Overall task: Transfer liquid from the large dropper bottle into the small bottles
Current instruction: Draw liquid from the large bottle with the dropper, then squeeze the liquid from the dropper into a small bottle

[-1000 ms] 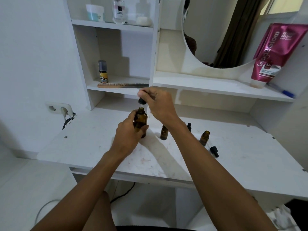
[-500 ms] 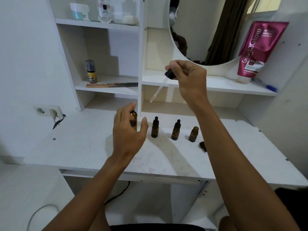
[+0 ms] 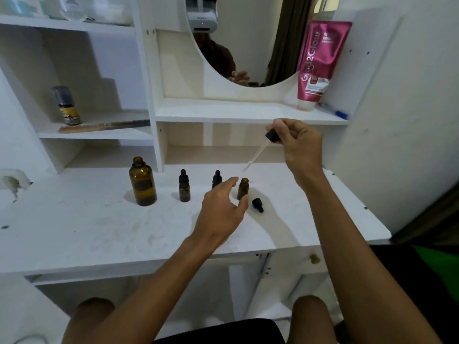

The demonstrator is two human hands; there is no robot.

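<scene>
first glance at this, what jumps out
The right hand pinches a dropper above the white desk, its glass tip angled down toward an open small bottle. The left hand reaches for that bottle, fingers open. The large amber bottle stands uncapped at the left, and a bright pink tube leans on the shelf at upper right.

The left hand (image 3: 221,209) has let go of the large bottle (image 3: 142,182), which now stands alone, and has reached across to the open small bottle (image 3: 243,188). The right hand (image 3: 300,145) has lowered the dropper (image 3: 260,150), whose tip is now just above that bottle's mouth.
</scene>
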